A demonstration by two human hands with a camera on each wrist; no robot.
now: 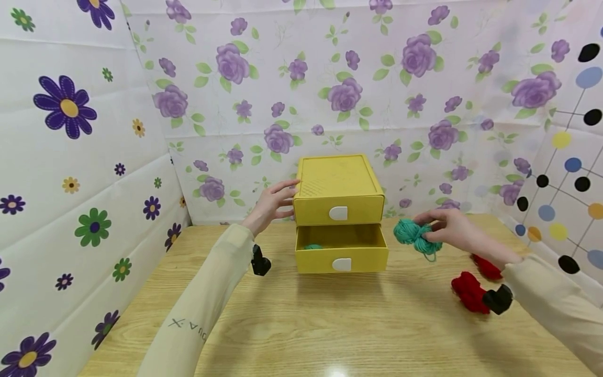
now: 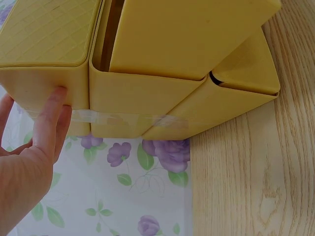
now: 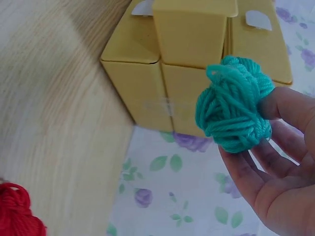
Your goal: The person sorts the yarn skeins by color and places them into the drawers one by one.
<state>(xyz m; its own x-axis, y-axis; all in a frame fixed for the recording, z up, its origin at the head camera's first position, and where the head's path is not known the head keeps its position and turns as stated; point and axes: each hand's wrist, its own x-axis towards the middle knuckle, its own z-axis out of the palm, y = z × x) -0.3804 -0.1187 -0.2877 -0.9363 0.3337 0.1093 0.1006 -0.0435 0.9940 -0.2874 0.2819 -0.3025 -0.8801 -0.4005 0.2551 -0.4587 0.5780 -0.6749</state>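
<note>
A yellow drawer cabinet (image 1: pixel 336 175) stands against the back cloth, with its middle drawer (image 1: pixel 317 261) pulled out. Inside that drawer, a bit of teal yarn (image 1: pixel 313 246) shows behind the front panel; the rest is hidden. My left hand (image 1: pixel 270 207) rests its extended fingers on the cabinet's left side, near the top; the left wrist view shows a fingertip (image 2: pixel 60 92) against the upper section. To the right of the cabinet, my right hand (image 1: pixel 454 230) pinches a small skein of teal yarn (image 1: pixel 411 233) in the air, between thumb and fingers.
Two red yarn skeins (image 1: pixel 468 292) lie on the wooden table (image 1: pixel 282 324) at the right, partly behind my right wrist. White tabs (image 1: pixel 338 213) mark the drawer fronts. Patterned cloth walls (image 1: pixel 292 68) enclose the back and sides.
</note>
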